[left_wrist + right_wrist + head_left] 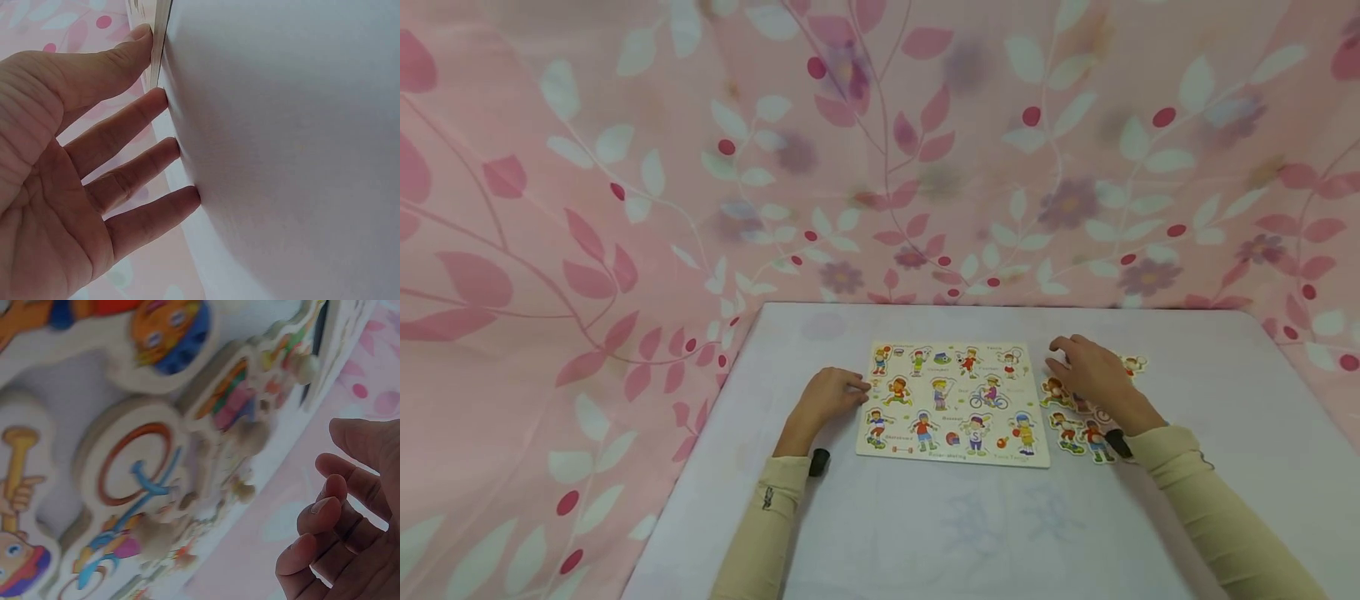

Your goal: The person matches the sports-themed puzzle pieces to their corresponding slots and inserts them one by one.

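Note:
A flat wooden puzzle board (1037,460) printed with children playing sports lies on the table. At its left edge is my left hand (831,396), fingers nearly straight. In the left wrist view the thumb rests against the board's side (160,37), and the fingertips (190,195) touch the white tabletop. My right hand (1096,379) hovers with loosely bent fingers and nothing in them. Below it are loose wooden puzzle pieces (1065,435), partly hidden by the hand and wrist. One cyclist piece (137,464) with a small round knob shows in the right wrist view.
A white cloth with faint blue prints covers the table (925,533). Pink floral fabric (880,167) hangs behind it and along the left side. The loose pieces lie close together just right of the board.

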`<state>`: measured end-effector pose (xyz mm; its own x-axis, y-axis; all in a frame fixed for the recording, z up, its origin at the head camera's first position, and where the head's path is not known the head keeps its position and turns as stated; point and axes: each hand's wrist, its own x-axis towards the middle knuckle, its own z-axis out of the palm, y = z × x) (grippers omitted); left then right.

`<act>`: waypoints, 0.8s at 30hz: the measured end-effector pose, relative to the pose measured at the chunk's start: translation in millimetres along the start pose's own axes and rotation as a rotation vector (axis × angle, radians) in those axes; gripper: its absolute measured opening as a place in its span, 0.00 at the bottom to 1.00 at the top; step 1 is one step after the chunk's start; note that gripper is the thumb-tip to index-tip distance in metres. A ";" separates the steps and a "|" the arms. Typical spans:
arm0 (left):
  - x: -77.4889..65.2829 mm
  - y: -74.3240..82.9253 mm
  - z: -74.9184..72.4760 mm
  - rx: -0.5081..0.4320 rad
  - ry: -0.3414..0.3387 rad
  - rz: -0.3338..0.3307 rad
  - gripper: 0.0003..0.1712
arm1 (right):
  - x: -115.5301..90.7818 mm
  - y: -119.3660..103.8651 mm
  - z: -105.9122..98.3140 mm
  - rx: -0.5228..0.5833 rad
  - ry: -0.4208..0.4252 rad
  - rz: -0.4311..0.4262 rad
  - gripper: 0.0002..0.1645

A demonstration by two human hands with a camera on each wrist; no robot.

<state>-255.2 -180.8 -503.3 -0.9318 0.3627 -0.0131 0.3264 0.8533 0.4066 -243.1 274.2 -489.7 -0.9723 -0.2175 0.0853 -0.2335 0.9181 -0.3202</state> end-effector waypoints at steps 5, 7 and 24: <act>-0.4 0.0 0.4 -0.005 0.005 0.023 0.11 | 0.9 16.2 4.5 0.020 -0.030 0.057 0.21; -0.3 0.1 0.5 0.003 0.007 0.022 0.11 | 1.3 21.1 6.3 0.030 -0.029 0.065 0.21; -1.3 -1.9 -0.1 -0.012 -0.002 0.008 0.12 | 5.3 29.8 2.0 0.037 -0.057 0.123 0.14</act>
<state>-254.7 -183.0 -504.0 -0.9287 0.3706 -0.0112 0.3323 0.8456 0.4178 -255.2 299.7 -500.7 -0.9923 -0.1234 -0.0107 -0.1114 0.9265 -0.3595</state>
